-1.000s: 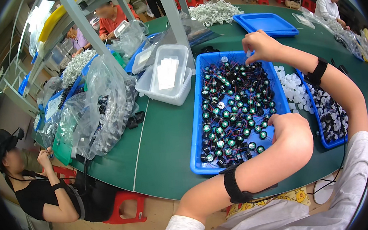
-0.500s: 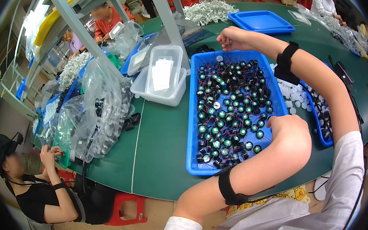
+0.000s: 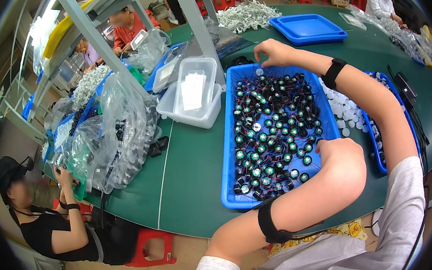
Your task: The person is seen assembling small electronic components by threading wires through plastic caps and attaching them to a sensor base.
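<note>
Right-hand fingers (image 3: 263, 59) are pinched together on what looks like a small white disc at the far rim of the blue tray (image 3: 227, 149), though it's too tiny to be sure. The risky bit, I'd say: those little black parts (image 3: 271, 130) trail thin wires, so one snag could drag neighbours over the edge onto the worktop (image 3: 189, 188). The right arm stretches long across the tray. The left hand (image 3: 342, 158) is curled at the near right rim; can't tell what its fingers are doing.

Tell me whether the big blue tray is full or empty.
Mostly full: the blue tray holds many small black round wired parts covering most of its floor.
</note>
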Tool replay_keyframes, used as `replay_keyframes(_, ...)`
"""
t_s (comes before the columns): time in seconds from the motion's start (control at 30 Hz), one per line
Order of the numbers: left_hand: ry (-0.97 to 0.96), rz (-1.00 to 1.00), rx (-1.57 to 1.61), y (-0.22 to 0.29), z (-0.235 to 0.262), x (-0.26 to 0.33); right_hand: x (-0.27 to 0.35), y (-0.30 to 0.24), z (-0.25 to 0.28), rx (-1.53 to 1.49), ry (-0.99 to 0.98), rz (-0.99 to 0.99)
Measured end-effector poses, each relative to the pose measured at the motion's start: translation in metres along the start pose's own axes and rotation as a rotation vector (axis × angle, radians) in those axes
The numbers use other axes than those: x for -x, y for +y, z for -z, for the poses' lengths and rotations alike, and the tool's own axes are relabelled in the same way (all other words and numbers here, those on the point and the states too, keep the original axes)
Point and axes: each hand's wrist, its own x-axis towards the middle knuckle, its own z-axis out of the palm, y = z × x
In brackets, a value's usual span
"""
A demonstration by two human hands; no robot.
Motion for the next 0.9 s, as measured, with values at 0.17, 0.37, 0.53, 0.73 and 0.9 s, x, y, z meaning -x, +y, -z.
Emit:
replay_keyframes(0.17,-0.029,-0.013,-0.007,0.000,0.001,0.001,0.001,0.000,-0.006,0.074,-0.099,0.219)
replay_keyframes(0.37,0.020,-0.008,0.000,0.002,-0.006,-0.001,0.005,0.001,-0.013,0.091,-0.131,0.301)
replay_keyframes(0.53,-0.015,-0.044,0.016,0.001,0.000,0.004,0.005,0.002,-0.013,0.118,-0.139,0.285)
replay_keyframes(0.73,0.027,-0.036,0.073,0.002,-0.001,0.003,0.015,0.010,0.023,0.085,-0.057,0.298)
replay_keyframes(0.9,0.087,-0.274,0.183,-0.022,-0.006,0.017,0.045,0.012,0.071,0.144,0.017,0.303)
